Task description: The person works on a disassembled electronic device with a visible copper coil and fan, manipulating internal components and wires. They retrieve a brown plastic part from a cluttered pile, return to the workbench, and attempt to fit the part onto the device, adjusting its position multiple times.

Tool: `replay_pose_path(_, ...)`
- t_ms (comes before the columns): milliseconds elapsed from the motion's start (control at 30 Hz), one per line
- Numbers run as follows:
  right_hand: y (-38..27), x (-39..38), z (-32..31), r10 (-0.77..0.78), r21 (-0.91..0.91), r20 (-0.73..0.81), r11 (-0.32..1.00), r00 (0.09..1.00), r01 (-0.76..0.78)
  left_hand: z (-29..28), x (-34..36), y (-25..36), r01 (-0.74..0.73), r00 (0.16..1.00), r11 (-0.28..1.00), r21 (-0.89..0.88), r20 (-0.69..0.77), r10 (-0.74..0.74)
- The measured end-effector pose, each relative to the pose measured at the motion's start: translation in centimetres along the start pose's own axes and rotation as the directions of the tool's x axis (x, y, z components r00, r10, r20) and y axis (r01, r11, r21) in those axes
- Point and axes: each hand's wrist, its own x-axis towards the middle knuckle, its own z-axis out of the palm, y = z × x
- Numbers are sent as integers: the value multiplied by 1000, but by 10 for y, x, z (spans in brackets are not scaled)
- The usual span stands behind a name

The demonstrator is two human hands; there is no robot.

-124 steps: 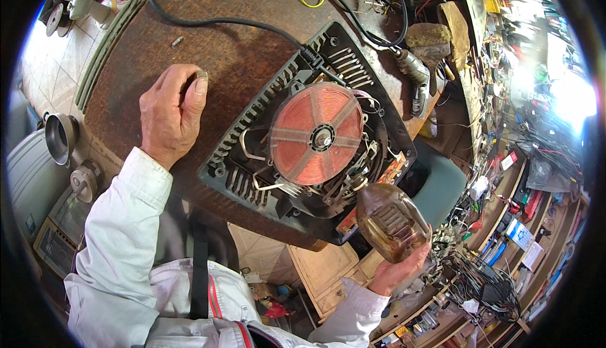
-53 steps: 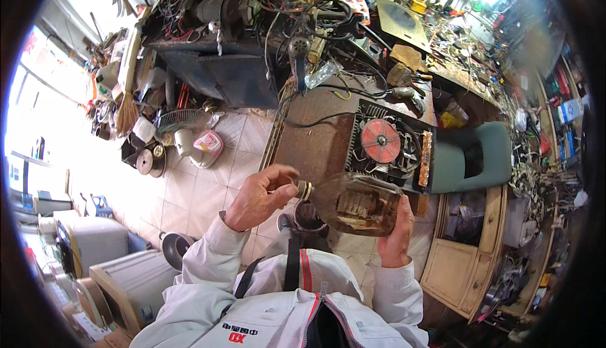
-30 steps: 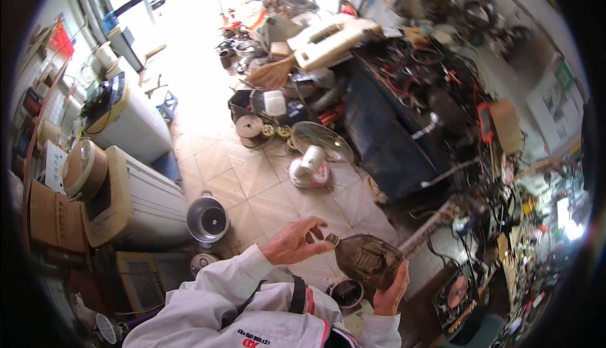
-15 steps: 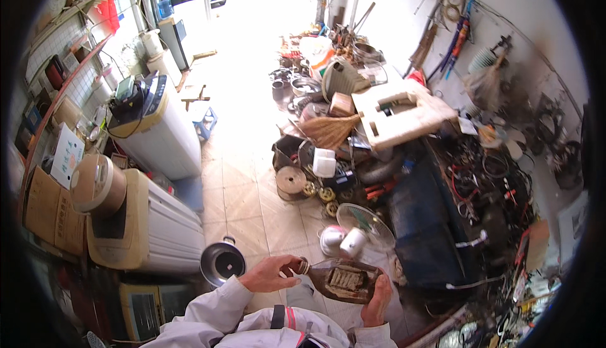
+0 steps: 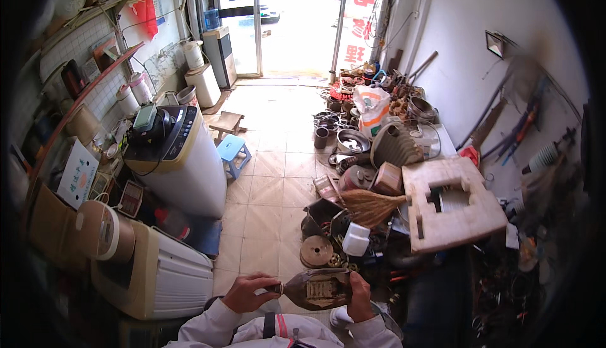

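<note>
I hold a dark brown bottle point(image 5: 303, 292) on its side in front of me, a worn pale label on its face. My left hand point(image 5: 248, 293) is closed at the neck end, thumb and fingers pinching the cap point(image 5: 278, 288). Around the base of the bottle my right hand point(image 5: 360, 299) is wrapped, thumb on top. Beyond the bottle stands a round spool-like disc point(image 5: 317, 251), beside a dark open bin point(image 5: 323, 218).
Washing machines point(image 5: 180, 177) line the left, a rice cooker point(image 5: 101, 229) on the nearer one. A blue stool point(image 5: 233, 150) stands by the farther one. Heaped parts, a straw broom point(image 5: 372, 208) and a white foam block point(image 5: 451, 203) fill the right. A tiled floor point(image 5: 259, 199) runs to the doorway.
My view has swung up toward the doorway, so the room sits lower in the picture. The bottle stays in both hands; my left fingers are now closed more tightly around the cap.
</note>
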Motion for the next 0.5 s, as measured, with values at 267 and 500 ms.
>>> replay_pose_path(267,-9,195,119,-199,-200,-71,963,977,182,-105,162,-136,603,795,714,-356,195,-574)
replay_pose_path(500,-39,317,189,-347,-320,-148,903,926,288,-169,330,-212,599,800,673,-435,354,-484)
